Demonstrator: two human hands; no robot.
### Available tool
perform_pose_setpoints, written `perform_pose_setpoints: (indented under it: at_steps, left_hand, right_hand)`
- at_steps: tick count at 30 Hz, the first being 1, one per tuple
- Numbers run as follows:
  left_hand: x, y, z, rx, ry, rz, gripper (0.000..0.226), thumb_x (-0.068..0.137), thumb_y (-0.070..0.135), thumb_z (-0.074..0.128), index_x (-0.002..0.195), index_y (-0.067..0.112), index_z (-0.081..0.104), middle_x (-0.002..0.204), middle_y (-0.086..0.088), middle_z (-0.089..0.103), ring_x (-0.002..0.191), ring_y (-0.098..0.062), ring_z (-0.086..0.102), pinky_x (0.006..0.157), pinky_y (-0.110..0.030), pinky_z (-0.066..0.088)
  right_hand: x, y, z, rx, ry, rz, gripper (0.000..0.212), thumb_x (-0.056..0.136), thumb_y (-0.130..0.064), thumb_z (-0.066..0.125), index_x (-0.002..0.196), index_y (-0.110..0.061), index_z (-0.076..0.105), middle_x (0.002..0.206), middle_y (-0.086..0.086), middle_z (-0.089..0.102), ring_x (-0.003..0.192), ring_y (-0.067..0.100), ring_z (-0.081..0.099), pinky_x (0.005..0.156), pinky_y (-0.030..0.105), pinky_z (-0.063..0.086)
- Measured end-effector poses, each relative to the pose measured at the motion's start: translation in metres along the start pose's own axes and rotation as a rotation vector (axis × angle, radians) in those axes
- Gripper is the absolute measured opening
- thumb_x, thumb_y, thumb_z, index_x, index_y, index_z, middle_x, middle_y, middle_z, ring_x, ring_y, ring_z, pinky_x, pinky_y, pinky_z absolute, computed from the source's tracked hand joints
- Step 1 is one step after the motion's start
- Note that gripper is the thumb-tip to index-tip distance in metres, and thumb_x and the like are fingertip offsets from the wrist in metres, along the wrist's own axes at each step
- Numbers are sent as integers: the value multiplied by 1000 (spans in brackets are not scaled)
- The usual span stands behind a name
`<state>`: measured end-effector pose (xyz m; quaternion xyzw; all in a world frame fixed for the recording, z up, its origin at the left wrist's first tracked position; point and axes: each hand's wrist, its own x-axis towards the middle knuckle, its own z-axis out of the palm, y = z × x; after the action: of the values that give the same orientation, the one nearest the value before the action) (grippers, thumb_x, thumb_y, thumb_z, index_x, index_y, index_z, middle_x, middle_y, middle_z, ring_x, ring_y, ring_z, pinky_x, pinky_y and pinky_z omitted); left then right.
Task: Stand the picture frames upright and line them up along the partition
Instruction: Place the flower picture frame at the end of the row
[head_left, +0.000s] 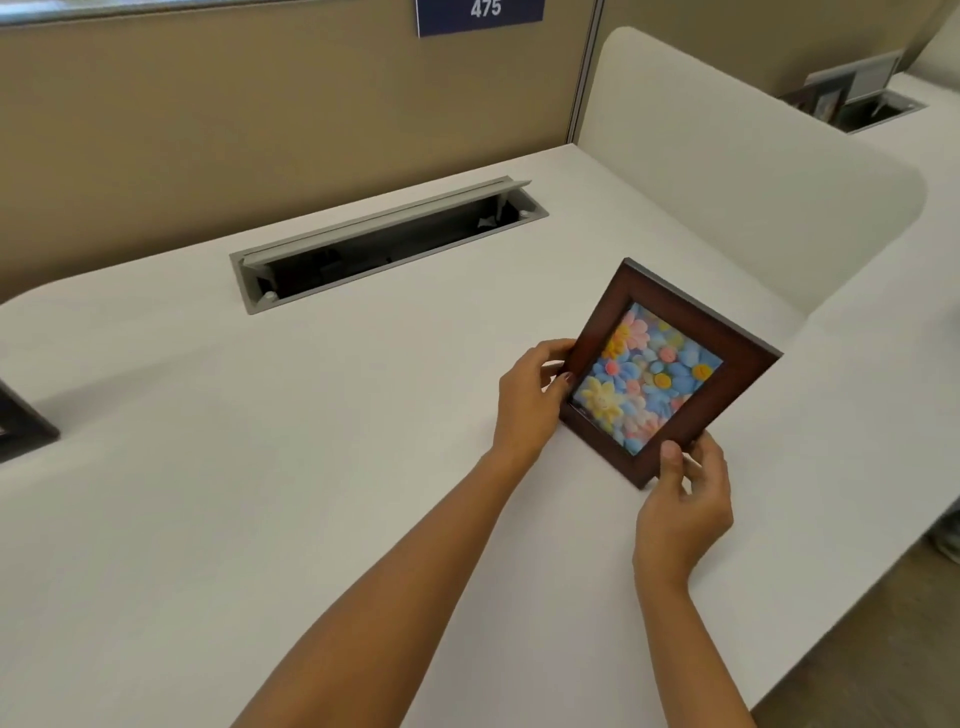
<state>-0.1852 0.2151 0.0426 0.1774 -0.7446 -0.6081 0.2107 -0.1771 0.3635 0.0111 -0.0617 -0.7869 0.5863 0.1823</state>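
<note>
I see a white desk (260, 467) with a grey cable tray (384, 241) sunk into it, its lid propped open. A blue sign (480, 14) above reads 475. Far right, the next desk (930, 171) has another open tray (878, 111).

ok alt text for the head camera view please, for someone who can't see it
Two bare hands hold a dark brown wooden picture frame showing colourful flowers, tilted above a white desk: left hand on its left edge, right hand at its bottom corner. Behind are an open grey cable tray, a tan partition, and another dark frame at the left edge.
</note>
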Motion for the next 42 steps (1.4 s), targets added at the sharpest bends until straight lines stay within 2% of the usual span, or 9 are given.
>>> perform_pose_setpoints:
  at_steps: [4, 10, 17, 20, 24, 29, 32, 36, 42]
  left_hand:
    - [-6, -2, -25, -15, 74, -3, 31, 86, -4, 56, 112, 12, 63, 114, -2, 66, 89, -2, 63, 73, -7, 49]
    - [-21, -4, -84, -3, 258, -25, 26, 88, 0, 57, 109, 14, 65, 106, 4, 66, 89, -4, 64, 70, -5, 49]
    - [-55, -7, -183, 60, 537, -52, 25, 88, 4, 59, 108, 18, 64, 101, 10, 65, 88, 1, 63, 65, -2, 46]
    - [-74, -12, -227, 102, 651, -80, 27, 86, 3, 60, 109, 17, 64, 101, 8, 67, 90, -4, 64, 68, -2, 47]
    - [-96, -18, -276, 113, 805, -111, 28, 85, 2, 62, 107, 19, 64, 103, 5, 70, 94, -9, 66, 73, -4, 49]
    - [-113, -24, -320, 104, 936, -136, 31, 83, 0, 64, 105, 22, 64, 100, 6, 69, 94, -10, 67, 73, -6, 50]
    - [-115, -30, -338, 98, 970, -147, 31, 83, 0, 65, 106, 21, 64, 102, 3, 69, 93, -11, 67, 71, -6, 51]
    - [-108, -37, -354, 91, 985, -154, 30, 83, 1, 65, 109, 17, 64, 105, 0, 69, 95, -14, 67, 73, -8, 51]
    - [-93, -51, -371, 80, 990, -157, 29, 84, 1, 65, 110, 15, 64, 106, -1, 68, 94, -12, 65, 70, -5, 49]
  right_hand:
    - [0, -7, 12, 19, -3, 40, 30, 93, -22, 59, 122, -12, 60, 111, -1, 63, 95, 11, 59, 66, 7, 40]
    - [-26, -29, 51, 74, -135, 40, 32, 93, -22, 58, 123, -14, 60, 106, -9, 59, 99, 9, 58, 68, 8, 42]
    - [-81, -66, 111, 176, -435, -41, 32, 92, -17, 59, 123, -11, 61, 106, -6, 61, 103, 11, 58, 67, 0, 45]
    - [-111, -82, 137, 236, -590, -76, 31, 92, -13, 59, 122, -8, 61, 105, -5, 61, 100, 12, 58, 67, -1, 46]
    - [-149, -100, 168, 281, -762, -112, 28, 92, -12, 58, 120, -10, 62, 105, -5, 63, 101, 11, 60, 72, 5, 51]
    - [-188, -118, 204, 303, -893, -136, 27, 93, -10, 57, 120, -9, 62, 107, -2, 64, 102, 13, 61, 75, 11, 53]
    - [-201, -126, 222, 282, -926, -136, 28, 92, -10, 58, 121, -9, 62, 112, 2, 65, 102, 14, 60, 80, 22, 54]
    - [-208, -132, 242, 250, -934, -155, 29, 93, -13, 57, 122, -10, 61, 118, 5, 66, 101, 11, 59, 78, 16, 50]
    - [-212, -132, 267, 227, -946, -145, 30, 94, -13, 56, 123, -10, 61, 120, 7, 66, 106, 14, 59, 82, 23, 51]
